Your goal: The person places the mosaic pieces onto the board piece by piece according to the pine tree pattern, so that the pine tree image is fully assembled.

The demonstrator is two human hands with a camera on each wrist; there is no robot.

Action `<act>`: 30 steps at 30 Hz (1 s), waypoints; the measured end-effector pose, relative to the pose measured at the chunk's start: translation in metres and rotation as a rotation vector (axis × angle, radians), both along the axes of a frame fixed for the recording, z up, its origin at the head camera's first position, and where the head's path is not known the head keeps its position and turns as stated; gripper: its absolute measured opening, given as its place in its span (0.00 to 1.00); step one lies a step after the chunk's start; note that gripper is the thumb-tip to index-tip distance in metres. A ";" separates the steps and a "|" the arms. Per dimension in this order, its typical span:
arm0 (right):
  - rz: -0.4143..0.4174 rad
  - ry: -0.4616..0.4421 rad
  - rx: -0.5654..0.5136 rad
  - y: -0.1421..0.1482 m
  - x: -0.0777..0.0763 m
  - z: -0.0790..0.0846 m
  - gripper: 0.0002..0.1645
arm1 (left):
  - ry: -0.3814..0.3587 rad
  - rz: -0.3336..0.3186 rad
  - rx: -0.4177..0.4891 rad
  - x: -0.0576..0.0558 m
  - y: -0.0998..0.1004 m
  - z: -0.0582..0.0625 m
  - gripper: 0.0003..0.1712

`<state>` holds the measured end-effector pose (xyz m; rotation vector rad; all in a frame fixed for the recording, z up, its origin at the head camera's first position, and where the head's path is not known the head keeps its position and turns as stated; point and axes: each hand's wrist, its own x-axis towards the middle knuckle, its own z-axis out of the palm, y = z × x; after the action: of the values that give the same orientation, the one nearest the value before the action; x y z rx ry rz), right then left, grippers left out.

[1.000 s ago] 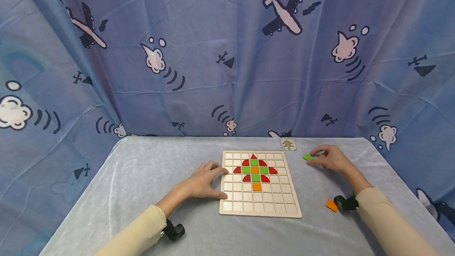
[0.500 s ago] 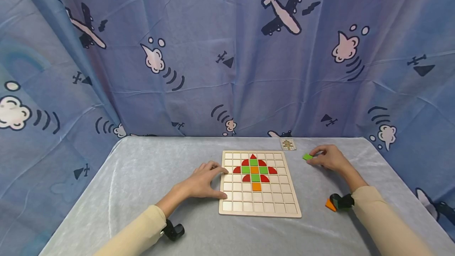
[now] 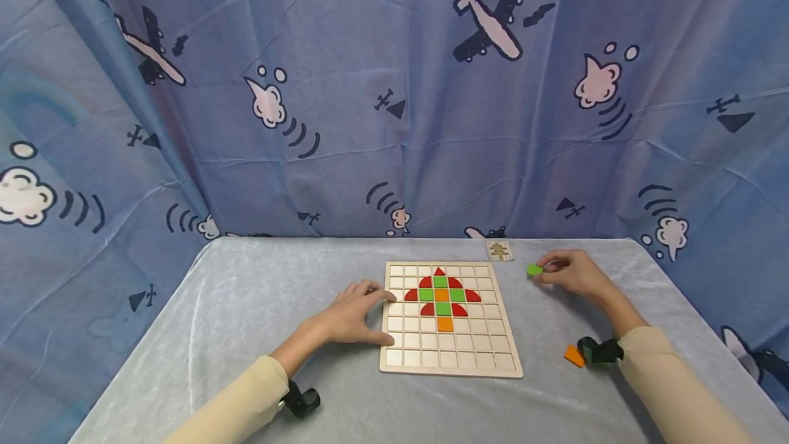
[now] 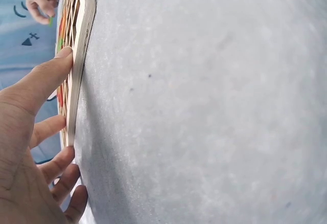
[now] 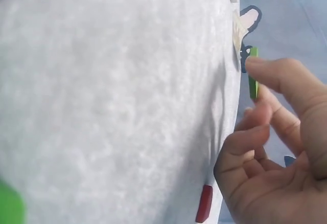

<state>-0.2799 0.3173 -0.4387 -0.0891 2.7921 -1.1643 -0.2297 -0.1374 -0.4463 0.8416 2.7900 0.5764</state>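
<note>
Between the thumb and fingers of my right hand [image 3: 572, 271] is a green square tile [image 3: 534, 270], pinched at its edge to the right of the board. The right wrist view shows this green tile [image 5: 253, 73] edge-on by the thumb tip. My left hand [image 3: 353, 312] rests at the left side of the wooden grid board [image 3: 477, 360], thumb and index fingertips on its rim, fingers spread and loosely bent. Red, green and orange pieces form a pointed tree-like figure in the grid, with an orange square [image 3: 446, 324] at its bottom.
A small pattern card [image 3: 499, 250] with a tree picture lies behind the board. By the right wrist's black camera [image 3: 600, 351] lies an orange tile [image 3: 574, 356], with a bit of green beside it. A red piece [image 5: 204, 203] lies under the right hand. A patterned curtain [image 3: 394, 88] hangs behind.
The green tile has shifted slightly to the right and turned a little in my right hand's pinch. My right forearm went slightly left, then back. The left hand and board stay put.
</note>
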 end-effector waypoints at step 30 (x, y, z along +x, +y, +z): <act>0.192 0.025 -0.219 -0.019 0.025 0.011 0.23 | -0.010 0.001 0.000 0.001 0.001 0.002 0.43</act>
<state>-0.2554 0.2981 -0.4273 -0.3843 2.5953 -1.4206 -0.2287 -0.1365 -0.4446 0.8355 2.7813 0.5785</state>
